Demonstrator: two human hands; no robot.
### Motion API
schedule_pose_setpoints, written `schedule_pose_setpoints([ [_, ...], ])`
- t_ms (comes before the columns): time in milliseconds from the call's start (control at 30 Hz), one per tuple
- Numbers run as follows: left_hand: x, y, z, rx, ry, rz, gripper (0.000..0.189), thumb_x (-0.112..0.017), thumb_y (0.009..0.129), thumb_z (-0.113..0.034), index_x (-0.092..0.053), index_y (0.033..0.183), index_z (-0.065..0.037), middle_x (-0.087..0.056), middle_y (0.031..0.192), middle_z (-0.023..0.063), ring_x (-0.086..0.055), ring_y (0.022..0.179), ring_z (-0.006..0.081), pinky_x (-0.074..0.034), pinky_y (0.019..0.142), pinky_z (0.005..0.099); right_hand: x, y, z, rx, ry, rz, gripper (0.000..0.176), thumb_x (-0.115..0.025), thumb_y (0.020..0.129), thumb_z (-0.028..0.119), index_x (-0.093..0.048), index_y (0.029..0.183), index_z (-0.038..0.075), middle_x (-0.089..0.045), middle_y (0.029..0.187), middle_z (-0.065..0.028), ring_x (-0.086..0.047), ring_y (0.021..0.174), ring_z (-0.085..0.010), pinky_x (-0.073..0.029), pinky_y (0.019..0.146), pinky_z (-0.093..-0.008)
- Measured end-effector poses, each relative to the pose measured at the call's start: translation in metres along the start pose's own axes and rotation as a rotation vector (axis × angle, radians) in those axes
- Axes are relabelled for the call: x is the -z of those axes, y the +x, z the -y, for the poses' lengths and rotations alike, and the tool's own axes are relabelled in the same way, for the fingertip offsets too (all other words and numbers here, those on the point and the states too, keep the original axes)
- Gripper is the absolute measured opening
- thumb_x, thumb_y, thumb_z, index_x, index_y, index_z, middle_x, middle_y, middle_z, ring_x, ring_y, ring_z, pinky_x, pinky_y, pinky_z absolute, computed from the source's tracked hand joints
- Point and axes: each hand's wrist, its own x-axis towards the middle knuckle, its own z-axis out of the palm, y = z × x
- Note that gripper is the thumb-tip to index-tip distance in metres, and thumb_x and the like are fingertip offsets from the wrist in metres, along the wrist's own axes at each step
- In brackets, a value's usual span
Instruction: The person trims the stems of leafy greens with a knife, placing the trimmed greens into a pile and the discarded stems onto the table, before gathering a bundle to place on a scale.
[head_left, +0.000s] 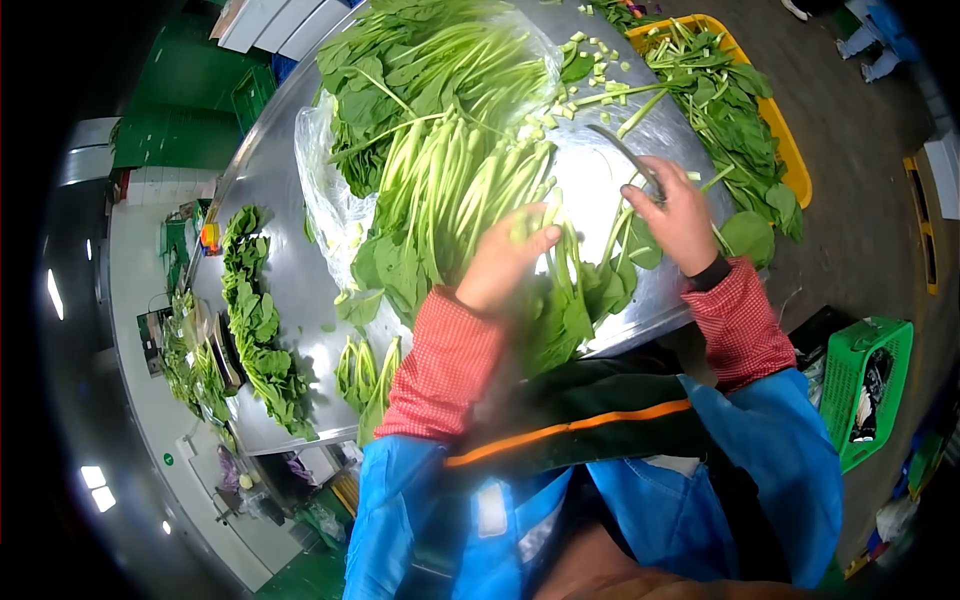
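A large heap of leafy green vegetables (430, 165) with long pale stems lies on the metal table (284, 190), partly on clear plastic (322, 190). My left hand (503, 262) is at the heap's near right side, thumb and fingers closed around some stems, slightly blurred. More leafy greens (562, 320) lie between my hands, near the table's front edge. My right hand (683, 218) grips a knife (622, 150) with a dark, narrow blade pointing up and left; its handle is mostly hidden in my fingers. Short cut stem pieces (548, 121) are scattered beyond the blade.
A yellow crate (797, 180) full of greens stands beyond the table's right edge. Smaller piles of greens (255, 320) lie at the left. A green crate (868, 390) sits at the lower right. Another person's legs (870, 55) show at the upper right.
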Motion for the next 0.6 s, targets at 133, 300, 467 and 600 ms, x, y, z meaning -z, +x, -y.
schedule_pose_setpoints([
  [133,0.012,-0.016,-0.01,-0.035,-0.26,0.163,0.031,-0.061,0.087,-0.015,-0.051,0.115,-0.004,-0.061,0.106,0.0089,-0.058,0.095,0.0182,-0.05,0.085,0.0332,-0.049,0.023,-0.006,0.015,0.221,0.272,0.042,-0.067,0.086,0.024,-0.056,0.117,-0.002,-0.065,0.098,-0.0172,-0.063,0.085,-0.0272,-0.049,0.077,-0.0346],
  [300,0.044,-0.042,0.0,-0.152,-0.501,0.115,0.036,-0.064,0.082,-0.024,-0.049,0.11,-0.007,-0.058,0.097,0.0099,-0.058,0.097,0.0279,-0.044,0.095,0.0449,-0.16,0.078,-0.061,-0.141,0.263,0.123,0.044,-0.067,0.086,0.025,-0.054,0.118,-0.003,-0.066,0.092,-0.0133,-0.063,0.082,-0.0232,-0.049,0.075,-0.0336],
  [467,0.061,-0.058,-0.01,-0.183,-0.062,-0.248,0.021,-0.069,0.083,-0.017,-0.056,0.095,-0.006,-0.053,0.074,0.0005,-0.053,0.068,0.0127,-0.044,0.065,0.0267,-0.16,0.084,-0.048,-0.28,0.439,0.305,0.043,-0.068,0.083,0.033,-0.06,0.109,0.0,-0.066,0.088,-0.0111,-0.062,0.081,-0.0209,-0.049,0.077,-0.0309],
  [600,0.051,-0.058,-0.026,-0.14,0.134,-0.354,0.012,-0.071,0.082,-0.007,-0.061,0.089,-0.003,-0.059,0.075,0.0004,-0.053,0.066,0.0069,-0.044,0.063,0.021,-0.082,0.065,0.012,-0.138,0.569,0.352,0.021,-0.067,0.086,0.017,-0.058,0.097,0.001,-0.053,0.071,0.0029,-0.047,0.059,-0.0056,-0.039,0.053,-0.0229],
])
